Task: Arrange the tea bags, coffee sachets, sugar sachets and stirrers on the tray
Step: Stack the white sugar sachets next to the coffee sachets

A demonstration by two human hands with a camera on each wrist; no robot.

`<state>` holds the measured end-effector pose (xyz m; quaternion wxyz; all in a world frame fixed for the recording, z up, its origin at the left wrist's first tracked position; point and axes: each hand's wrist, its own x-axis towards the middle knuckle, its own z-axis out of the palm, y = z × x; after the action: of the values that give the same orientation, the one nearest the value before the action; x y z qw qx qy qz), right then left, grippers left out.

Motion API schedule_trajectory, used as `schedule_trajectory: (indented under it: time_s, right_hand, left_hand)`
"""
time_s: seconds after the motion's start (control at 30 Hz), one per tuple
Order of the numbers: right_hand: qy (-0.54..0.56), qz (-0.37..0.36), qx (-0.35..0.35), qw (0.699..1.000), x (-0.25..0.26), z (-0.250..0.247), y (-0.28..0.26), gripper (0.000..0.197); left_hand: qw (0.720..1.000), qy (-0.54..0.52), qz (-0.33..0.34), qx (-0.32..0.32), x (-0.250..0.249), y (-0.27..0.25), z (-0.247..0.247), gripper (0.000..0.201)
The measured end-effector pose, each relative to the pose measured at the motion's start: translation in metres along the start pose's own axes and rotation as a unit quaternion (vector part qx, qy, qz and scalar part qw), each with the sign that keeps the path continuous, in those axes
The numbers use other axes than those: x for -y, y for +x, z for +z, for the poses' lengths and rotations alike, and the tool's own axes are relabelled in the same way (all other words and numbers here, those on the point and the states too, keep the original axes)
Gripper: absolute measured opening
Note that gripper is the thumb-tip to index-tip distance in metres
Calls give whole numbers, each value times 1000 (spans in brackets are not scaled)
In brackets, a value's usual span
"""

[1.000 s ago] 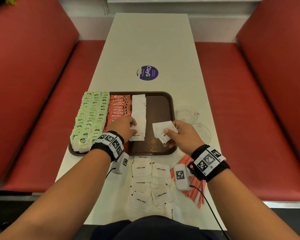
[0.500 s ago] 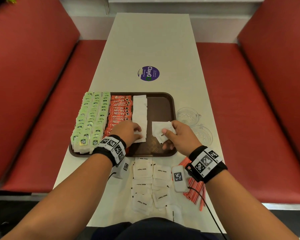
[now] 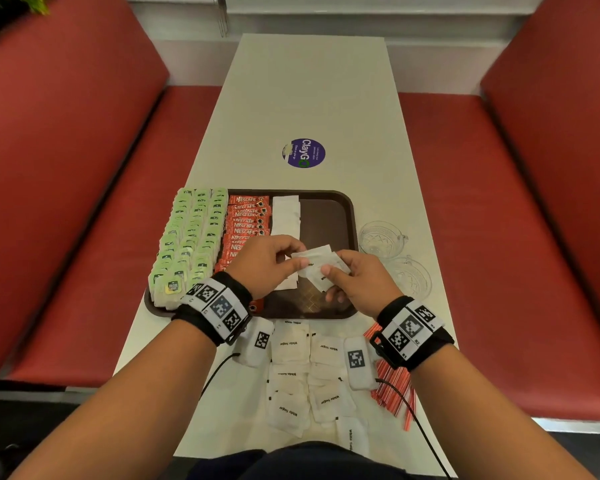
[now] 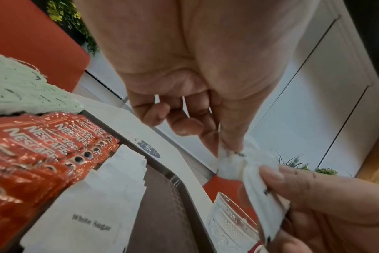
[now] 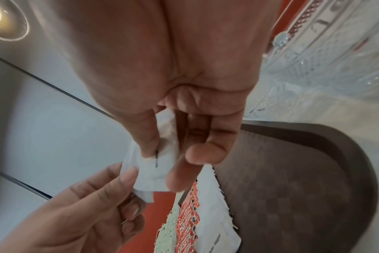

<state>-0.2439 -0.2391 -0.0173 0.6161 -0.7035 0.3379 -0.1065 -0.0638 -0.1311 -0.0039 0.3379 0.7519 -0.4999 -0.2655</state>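
Observation:
A brown tray (image 3: 329, 216) holds rows of green tea bags (image 3: 187, 237), red coffee sachets (image 3: 246, 220) and a column of white sugar sachets (image 3: 285, 216). Above the tray's near half, my right hand (image 3: 357, 282) grips a small stack of white sugar sachets (image 3: 321, 263) between thumb and fingers. My left hand (image 3: 267, 265) pinches the left edge of that stack. In the left wrist view the left fingertips (image 4: 227, 143) pinch the sachets (image 4: 234, 164); in the right wrist view the right thumb presses on the stack (image 5: 160, 164). More sugar sachets (image 3: 309, 372) and red stirrers (image 3: 392, 386) lie on the table.
Two clear glass cups (image 3: 381, 237) (image 3: 411, 277) stand right of the tray. A purple round sticker (image 3: 303, 153) marks the white table (image 3: 309, 91) beyond the tray. Red bench seats run along both sides. The tray's right strip is bare.
My left hand left the sugar column on the tray, rose and moved right to pinch the stack held by my right hand. The right hand lifted the stack slightly.

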Motion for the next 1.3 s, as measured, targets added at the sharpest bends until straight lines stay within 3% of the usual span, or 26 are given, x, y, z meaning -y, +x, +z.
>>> schedule_trajectory:
  time_s: [0.17,0.3,0.5,0.63,0.77,0.9,1.1,1.3]
  right_hand:
    - [-3,0,-5,1000,3,-1,-2,12]
    - [-1,14,-34,999,2,-4,1,15]
    - [10,10,-51,999,3,-8,-1,15]
    - [23,8,-42,999,6,-7,-2,11]
    - [20,5,-36,999,4,-6,-2,10]
    - [23,10,-34,999,3,-5,-5,10]
    - [20,13,-34,999,3,-7,-6,10]
    - [15,13,-30,999,1,-6,-6,9]
  left_hand:
    - [1000,17,-3,-3,2,0,-3,8]
    - [995,77,-59,-36,22,5,-9,9]
    - [966,210,-144,44,51,3,3,17]
    - [957,239,-165,19,54,2,15,18]
    - [954,250,-165,-7,55,4,20,22]
    - [951,280,-125,-27,57,2,24,35]
    - [924,367,-105,1,55,0,28,33]
    - [922,373,-104,18,50,2,28,32]
